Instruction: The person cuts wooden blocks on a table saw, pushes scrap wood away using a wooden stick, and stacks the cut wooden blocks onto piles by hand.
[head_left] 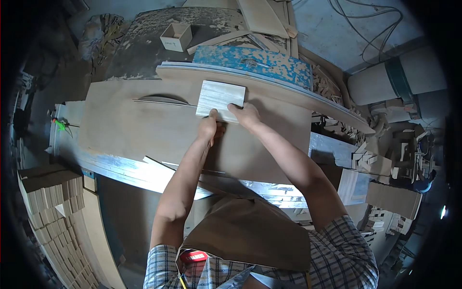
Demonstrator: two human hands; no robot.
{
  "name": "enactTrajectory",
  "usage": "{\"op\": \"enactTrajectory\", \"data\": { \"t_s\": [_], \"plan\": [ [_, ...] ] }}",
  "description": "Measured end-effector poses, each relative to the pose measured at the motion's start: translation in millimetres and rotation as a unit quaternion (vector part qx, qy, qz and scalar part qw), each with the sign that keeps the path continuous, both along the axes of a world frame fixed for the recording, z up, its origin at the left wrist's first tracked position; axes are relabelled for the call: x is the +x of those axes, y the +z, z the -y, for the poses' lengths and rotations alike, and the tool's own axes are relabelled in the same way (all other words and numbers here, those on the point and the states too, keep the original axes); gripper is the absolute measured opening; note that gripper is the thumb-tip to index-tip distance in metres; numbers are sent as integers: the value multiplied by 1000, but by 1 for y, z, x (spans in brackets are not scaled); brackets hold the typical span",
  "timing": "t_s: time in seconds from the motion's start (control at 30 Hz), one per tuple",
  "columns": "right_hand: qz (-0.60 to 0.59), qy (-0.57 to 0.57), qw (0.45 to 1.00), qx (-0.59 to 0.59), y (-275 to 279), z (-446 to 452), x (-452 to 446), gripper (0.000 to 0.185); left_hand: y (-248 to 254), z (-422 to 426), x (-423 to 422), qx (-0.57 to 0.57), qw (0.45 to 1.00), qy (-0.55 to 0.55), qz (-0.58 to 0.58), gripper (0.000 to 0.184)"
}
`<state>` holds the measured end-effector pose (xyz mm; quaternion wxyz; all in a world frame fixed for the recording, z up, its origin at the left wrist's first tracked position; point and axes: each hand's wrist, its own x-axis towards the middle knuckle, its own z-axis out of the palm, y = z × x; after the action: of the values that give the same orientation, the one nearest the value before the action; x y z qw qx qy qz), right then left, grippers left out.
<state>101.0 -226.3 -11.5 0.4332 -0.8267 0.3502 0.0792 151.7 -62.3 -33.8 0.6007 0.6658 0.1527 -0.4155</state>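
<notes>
A pale rectangular wood block [217, 95] with grain lines across its top is held over a flat brown board [120, 127]. My left hand [208, 127] grips its lower left edge, thumb on top and fingers beneath. On the right edge, my right hand [247, 114] is closed with its thumb pressed on the upper face. Just left of the block, a thin dark curved shape [166, 99], like a saw blade's edge, rises from a slit in the board. Whether the block touches the board cannot be made out.
A long wooden fence [269, 92] runs behind the block, beside a worn blue plate [260, 61]. A small open wooden box [176, 37] sits farther back. Stacked wood pieces [57, 212] stand at lower left; offcuts [332, 89] lie at right.
</notes>
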Motion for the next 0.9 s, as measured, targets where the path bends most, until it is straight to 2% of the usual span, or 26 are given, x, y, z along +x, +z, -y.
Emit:
{"op": "enactTrajectory", "data": {
  "t_s": [0.13, 0.2, 0.27, 0.33, 0.43, 0.5, 0.57, 0.63, 0.7, 0.73, 0.8, 0.9],
  "plan": [
    [49, -19, 999, 0, -5, -3, -1, 64, -7, 6, 4, 23, 1000, -5, 6, 60],
    [9, 8, 997, -71, -7, -2, 8, 60, -7, 10, 5, 27, 1000, -4, 7, 58],
    [-12, 12, 999, -30, -1, 3, 24, 61, -5, 19, 12, 29, 1000, -2, 10, 56],
    [-28, 31, 999, 21, -7, 9, 37, 62, -2, 27, 15, -26, 997, 74, -28, 55],
    [10, 39, 999, -32, 6, 8, 20, 66, 7, 23, 13, -21, 999, 30, -16, 54],
    [7, 31, 999, -15, 10, 8, 13, 70, 2, 22, 13, -3, 999, 21, -28, 56],
    [6, 12, 1000, 19, -9, 14, 13, 74, -2, 27, 8, 25, 999, 28, 23, 56],
    [4, 8, 1000, 28, -5, 13, 14, 72, 1, 34, 5, 29, 998, 54, 32, 57],
    [36, 6, 999, 3, -15, 12, 16, 67, 2, 40, 4, 85, 986, 127, 60, 54],
    [17, -7, 1000, 21, -8, 10, 17, 64, 9, 40, 2, 53, 986, 142, 63, 57],
    [23, -14, 999, 33, 2, 2, 21, 63, 23, 39, 8, 108, 988, 107, 20, 57],
    [15, -49, 998, 33, 9, -5, 17, 60, 19, 31, 5, 87, 991, 103, 12, 58]
  ]
}}
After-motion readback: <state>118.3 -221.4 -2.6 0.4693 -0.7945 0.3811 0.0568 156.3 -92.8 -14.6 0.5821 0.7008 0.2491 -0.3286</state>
